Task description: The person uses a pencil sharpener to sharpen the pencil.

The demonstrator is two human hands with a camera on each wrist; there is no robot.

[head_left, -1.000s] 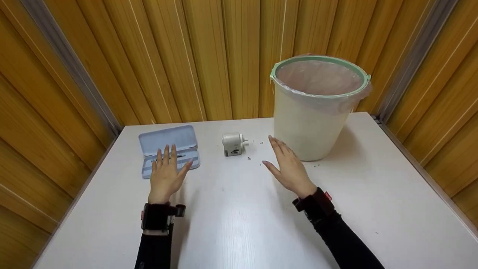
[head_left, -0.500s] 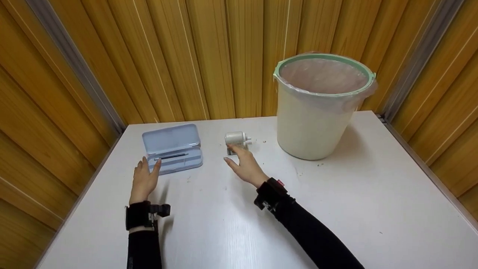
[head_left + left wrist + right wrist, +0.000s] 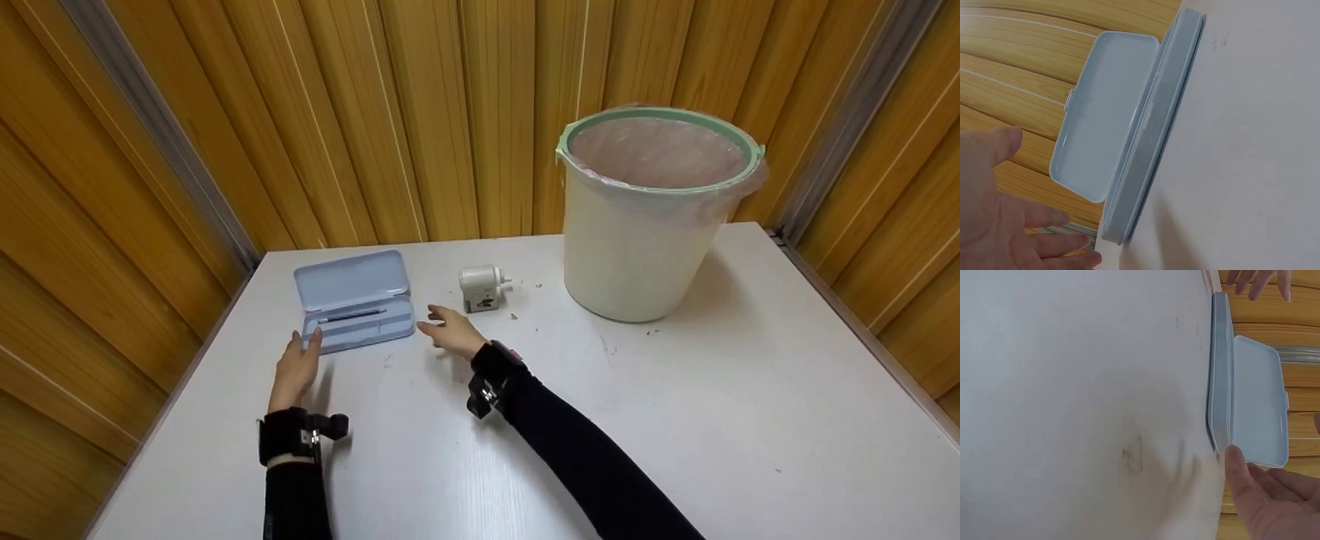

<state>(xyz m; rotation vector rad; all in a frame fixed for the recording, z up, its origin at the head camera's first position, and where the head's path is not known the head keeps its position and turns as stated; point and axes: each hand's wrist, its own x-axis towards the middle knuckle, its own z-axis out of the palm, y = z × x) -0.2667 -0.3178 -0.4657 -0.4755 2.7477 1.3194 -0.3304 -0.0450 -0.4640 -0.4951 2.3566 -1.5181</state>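
A pale blue pencil case (image 3: pixel 352 282) lies on the table with its lid raised. One slim dark pencil or pen (image 3: pixel 351 316) rests in its upper compartment. My left hand (image 3: pixel 295 367) is at the case's front left corner, fingers extended. In the left wrist view that hand (image 3: pixel 1010 219) has its thumb spread and holds nothing. My right hand (image 3: pixel 454 334), fingers loosely bent, is beside the case's right end. From the right wrist, the thumb (image 3: pixel 1238 469) appears close to the case's end; whether it touches cannot be told.
Behind my right hand stands a white pencil sharpener (image 3: pixel 480 289) with a dark print on its front. A large cream bin (image 3: pixel 637 255) with a green rim and clear liner occupies the back right. Small dark crumbs dot the white table (image 3: pixel 675 420). Yellow panels (image 3: pixel 435 112) enclose the sides and back.
My right hand has swept left from near the bin, past the sharpener, to the case's right end. My left hand has shifted from over the case to its left corner.
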